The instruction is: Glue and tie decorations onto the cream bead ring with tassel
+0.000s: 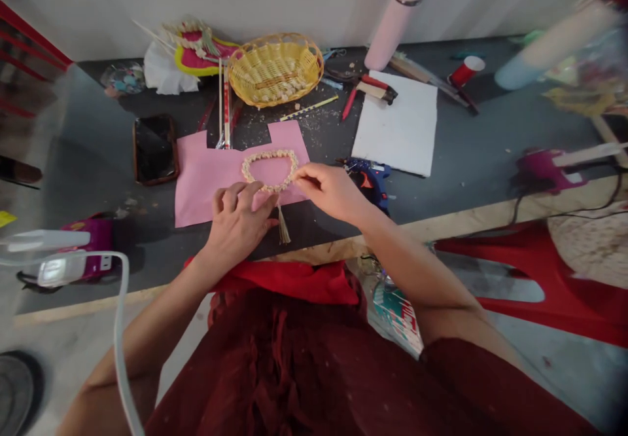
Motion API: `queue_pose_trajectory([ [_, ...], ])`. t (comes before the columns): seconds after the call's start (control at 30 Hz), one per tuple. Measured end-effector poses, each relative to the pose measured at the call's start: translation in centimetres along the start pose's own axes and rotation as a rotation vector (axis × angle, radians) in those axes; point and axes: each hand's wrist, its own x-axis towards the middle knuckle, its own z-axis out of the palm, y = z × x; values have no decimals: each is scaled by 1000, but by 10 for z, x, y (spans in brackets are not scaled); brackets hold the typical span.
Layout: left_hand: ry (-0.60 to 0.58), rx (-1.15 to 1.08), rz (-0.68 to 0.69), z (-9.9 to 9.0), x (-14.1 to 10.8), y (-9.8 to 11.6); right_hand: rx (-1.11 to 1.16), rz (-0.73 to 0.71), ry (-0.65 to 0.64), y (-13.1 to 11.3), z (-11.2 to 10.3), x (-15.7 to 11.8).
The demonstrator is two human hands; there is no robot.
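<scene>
A loop of small cream-coloured pieces (270,154), like a string of beads or buds, lies on a pink sheet of paper (201,187). From its lower edge a pale tassel (283,226) hangs down over the dark table. My left hand (240,217) rests palm down on the paper, fingers apart, its fingertips at the loop's lower edge and its thumb beside the tassel. At the loop's right side, my right hand (326,187) pinches the strand between thumb and forefinger. The exact pinch point is partly hidden by the fingers.
Behind the paper stands a yellow wicker basket (275,72) with small pale pieces inside. A phone (156,150) lies to the left. Rightward are a blue glue gun (370,177), a white board (397,125), pliers (375,86) and a pink bottle (397,20). A cable (120,331) crosses at lower left.
</scene>
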Motion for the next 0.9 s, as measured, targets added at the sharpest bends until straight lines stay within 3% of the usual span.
queue_pose_trajectory([
  [0.2,-29,-21,-23,5,3,-2,-408,-29,-254,8,27,45],
  [0.47,-4,-80,-51,11,3,-3,-590,-63,-361,-1,31,57],
  [0.63,-31,-122,-68,14,4,-5,-603,-53,-386,-2,31,60],
  [0.83,-47,-144,-92,16,3,-7,-547,17,-224,5,24,68],
  [0.9,-44,-137,-95,16,3,-7,-540,-2,-235,5,20,69],
])
